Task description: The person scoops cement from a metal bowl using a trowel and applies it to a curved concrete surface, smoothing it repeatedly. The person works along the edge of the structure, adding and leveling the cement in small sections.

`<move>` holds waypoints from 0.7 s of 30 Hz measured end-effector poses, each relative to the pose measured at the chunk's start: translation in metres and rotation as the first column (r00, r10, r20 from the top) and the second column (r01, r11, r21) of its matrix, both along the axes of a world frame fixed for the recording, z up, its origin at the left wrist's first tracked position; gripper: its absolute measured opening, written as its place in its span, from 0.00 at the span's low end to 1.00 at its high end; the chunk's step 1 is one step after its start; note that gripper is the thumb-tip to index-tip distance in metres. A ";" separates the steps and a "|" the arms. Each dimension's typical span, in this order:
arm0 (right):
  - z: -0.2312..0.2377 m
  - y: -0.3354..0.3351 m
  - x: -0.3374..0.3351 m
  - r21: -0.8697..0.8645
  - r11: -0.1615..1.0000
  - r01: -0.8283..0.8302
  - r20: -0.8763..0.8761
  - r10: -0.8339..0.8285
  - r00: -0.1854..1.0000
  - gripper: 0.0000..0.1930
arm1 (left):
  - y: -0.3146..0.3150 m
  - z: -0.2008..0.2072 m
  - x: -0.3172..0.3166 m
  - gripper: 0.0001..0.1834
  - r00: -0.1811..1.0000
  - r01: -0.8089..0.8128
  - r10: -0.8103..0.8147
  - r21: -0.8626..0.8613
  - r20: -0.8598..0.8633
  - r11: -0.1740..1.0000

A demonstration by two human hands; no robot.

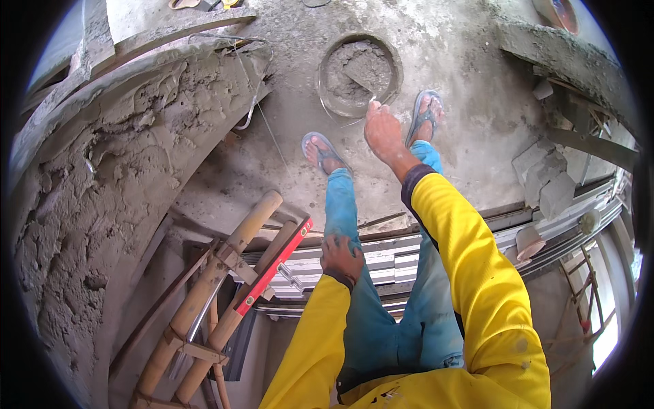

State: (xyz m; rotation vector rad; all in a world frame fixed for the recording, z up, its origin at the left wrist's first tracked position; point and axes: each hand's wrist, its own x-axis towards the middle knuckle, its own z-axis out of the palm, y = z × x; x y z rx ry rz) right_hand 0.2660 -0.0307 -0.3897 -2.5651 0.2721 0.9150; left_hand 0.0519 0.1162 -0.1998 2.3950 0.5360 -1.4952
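My right hand (385,133) is closed round the handle of a trowel (361,75), and the handle is mostly hidden in the fist. The trowel's mortar-coated blade lies in the grey wet mortar (347,58) inside a round bucket (396,78). This bucket stands on the floor just ahead of my sandalled feet. Lower down, my left hand (340,256) rests on my left knee, its fingers bent over the blue trousers (342,204) and holding nothing.
Rough mortar covers a large curved surface (129,136) at the left. A wooden ladder (177,327) and a red spirit level (276,266) lean at lower left. Stacked metal lengths (395,269) lie behind my feet. Broken slabs (545,177) and a concrete-crusted beam (552,54) are at right.
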 end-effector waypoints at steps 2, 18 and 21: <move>0.017 0.001 -0.005 0.044 0.995 0.088 -0.073 -0.084 0.994 0.14 | -0.001 0.002 0.002 0.21 1.000 -0.018 0.018 0.004 -0.024 1.000; -0.013 0.000 -0.019 0.013 0.780 0.625 -0.302 -0.593 0.746 0.19 | 0.008 -0.006 0.004 0.22 1.000 -0.011 0.011 -0.015 0.001 1.000; -0.056 0.016 0.005 0.208 0.823 0.528 -0.262 -0.473 0.841 0.19 | 0.011 -0.006 0.005 0.22 1.000 -0.012 0.012 -0.030 0.018 0.999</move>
